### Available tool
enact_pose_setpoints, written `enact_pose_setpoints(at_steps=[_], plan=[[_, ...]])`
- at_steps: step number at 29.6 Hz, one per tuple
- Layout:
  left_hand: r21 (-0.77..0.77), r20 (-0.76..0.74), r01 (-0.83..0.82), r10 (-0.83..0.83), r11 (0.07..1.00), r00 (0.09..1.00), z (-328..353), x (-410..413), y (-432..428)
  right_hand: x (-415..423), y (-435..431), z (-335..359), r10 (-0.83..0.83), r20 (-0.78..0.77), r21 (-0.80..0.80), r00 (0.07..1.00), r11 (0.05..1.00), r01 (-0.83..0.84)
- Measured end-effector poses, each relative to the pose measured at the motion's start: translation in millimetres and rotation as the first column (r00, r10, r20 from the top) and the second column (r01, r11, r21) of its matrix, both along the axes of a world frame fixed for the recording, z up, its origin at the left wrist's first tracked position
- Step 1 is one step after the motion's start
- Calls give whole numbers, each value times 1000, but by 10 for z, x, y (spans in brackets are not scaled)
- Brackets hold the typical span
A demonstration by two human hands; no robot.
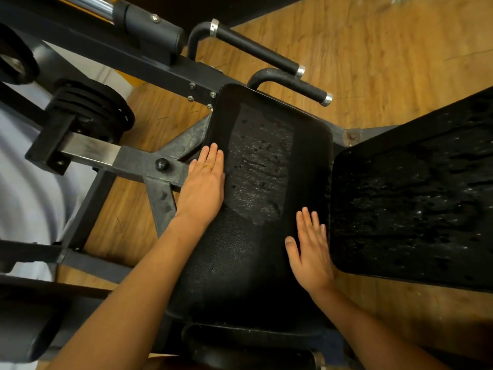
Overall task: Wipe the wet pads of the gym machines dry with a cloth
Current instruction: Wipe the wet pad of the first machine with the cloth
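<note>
The black machine frame (133,158) runs left of the centre seat pad (240,263), whose far half carries a wet patch (261,161). Right of it, a second pad (413,196) is speckled with droplets. The left hand (204,188) lies flat, fingers straight, on its left edge; the right hand (312,252) lies likewise near its right edge.

Centre pad (256,236): black grained vinyl, matt near 6 o'clock; beaded, glistening wet patch (260,166) toward 12. Second pad (410,206) at 3 o'clock: black, glossy with droplets. Frame (138,162): dark painted metal, scuffed, bare steel showing. Handles (262,53) at 12: matt rubber grips, chrome end caps. Floor (386,49): wood-look planks, low sheen.
</note>
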State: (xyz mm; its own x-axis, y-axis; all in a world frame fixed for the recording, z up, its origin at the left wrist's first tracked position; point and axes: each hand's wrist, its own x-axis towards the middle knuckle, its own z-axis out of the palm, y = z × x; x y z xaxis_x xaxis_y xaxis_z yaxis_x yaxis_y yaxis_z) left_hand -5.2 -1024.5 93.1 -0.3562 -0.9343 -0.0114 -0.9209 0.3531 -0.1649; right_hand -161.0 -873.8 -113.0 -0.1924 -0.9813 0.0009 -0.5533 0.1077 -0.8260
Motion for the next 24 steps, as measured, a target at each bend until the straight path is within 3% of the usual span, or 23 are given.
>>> enact_pose_setpoints(at_steps=[9, 19, 24], plan=[[-1, -17, 20, -20, 1000, 1000, 20, 215, 428, -1, 4, 7, -20, 28, -8, 999, 1000, 20], [-23, -21, -46, 46, 999, 999, 51, -105, -308, -14, -39, 29, -6, 59, -25, 998, 1000, 7], [6, -25, 8, -8, 1000, 1000, 66, -41, -194, -99, -252, 43, -24, 87, -32, 996, 999, 27]])
